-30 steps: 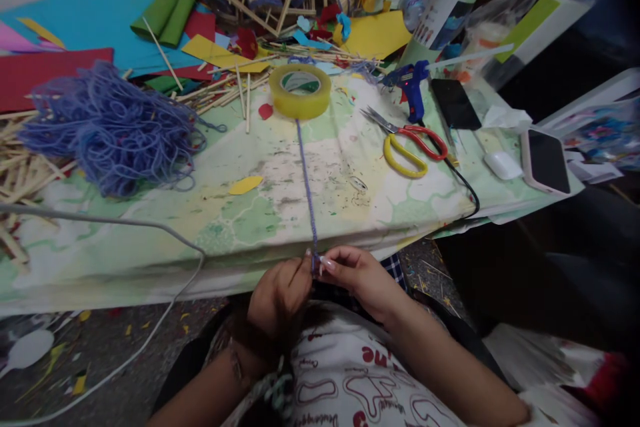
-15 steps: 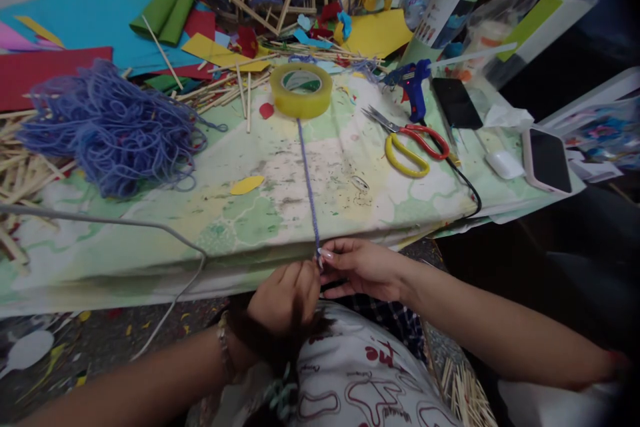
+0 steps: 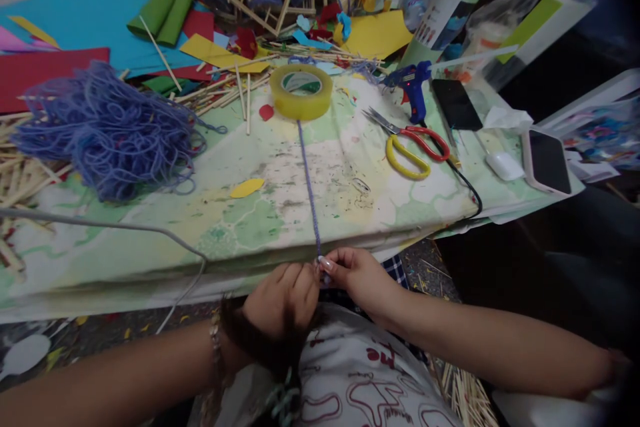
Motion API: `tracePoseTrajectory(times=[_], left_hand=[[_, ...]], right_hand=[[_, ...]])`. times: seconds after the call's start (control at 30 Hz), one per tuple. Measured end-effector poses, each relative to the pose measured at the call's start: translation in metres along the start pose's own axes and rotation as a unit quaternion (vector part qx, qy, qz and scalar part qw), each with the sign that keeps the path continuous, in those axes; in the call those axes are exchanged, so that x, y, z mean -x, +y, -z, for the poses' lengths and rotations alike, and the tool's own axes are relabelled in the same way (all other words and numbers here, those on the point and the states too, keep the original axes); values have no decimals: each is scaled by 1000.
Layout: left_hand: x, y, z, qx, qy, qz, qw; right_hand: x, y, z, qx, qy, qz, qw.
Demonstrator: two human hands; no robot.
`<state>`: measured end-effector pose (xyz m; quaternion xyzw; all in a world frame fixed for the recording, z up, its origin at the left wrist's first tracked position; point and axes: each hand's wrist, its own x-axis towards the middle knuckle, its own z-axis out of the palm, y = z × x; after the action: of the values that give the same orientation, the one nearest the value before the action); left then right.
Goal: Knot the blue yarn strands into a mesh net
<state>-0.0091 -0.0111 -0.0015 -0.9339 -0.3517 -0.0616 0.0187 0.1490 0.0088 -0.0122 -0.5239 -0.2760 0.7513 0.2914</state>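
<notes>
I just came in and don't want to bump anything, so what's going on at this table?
Someone seated here has the left hand and right hand together at the table's near edge, fingers closed on the end of a purple braided cord. The cord runs straight across the cloth to a roll of yellow tape. Scissors and a blue glue gun lie to the right, a tangle of purple yarn to the left.

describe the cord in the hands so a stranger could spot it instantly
On the cloth-covered table, find the yellow tape roll. A thin bluish-purple cord runs from its near side to the left hand and right hand at the front edge. Unlike the tangled yarn heap at left, it is one nearly straight line.
</notes>
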Motion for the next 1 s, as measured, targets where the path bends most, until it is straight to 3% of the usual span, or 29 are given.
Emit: tracePoseTrajectory(times=[0.17,0.27,0.33,0.43,0.5,0.6,0.67,0.8,1.0], left_hand=[[0,-16,5,32,55,-38,997],[-3,-26,8,175,10,48,983],[-6,-32,11,317,-73,163,932],[-10,-37,15,516,-178,323,773],[-11,-39,15,600,-214,363,680],[-8,-39,10,687,-238,352,590],[-5,-39,7,726,-230,345,549],[2,-35,-1,768,-180,366,494],[9,-20,-23,797,-102,396,444]], right_hand=[[0,5,5,7,-5,18,1000],[2,2,8,58,-34,47,997],[5,0,12,125,-45,92,987],[9,-3,17,270,-37,212,939],[13,-4,18,337,-38,289,895],[18,-3,17,372,-40,361,854],[20,-1,16,386,-31,386,837],[22,7,16,413,6,429,803],[20,20,16,469,58,509,719]])
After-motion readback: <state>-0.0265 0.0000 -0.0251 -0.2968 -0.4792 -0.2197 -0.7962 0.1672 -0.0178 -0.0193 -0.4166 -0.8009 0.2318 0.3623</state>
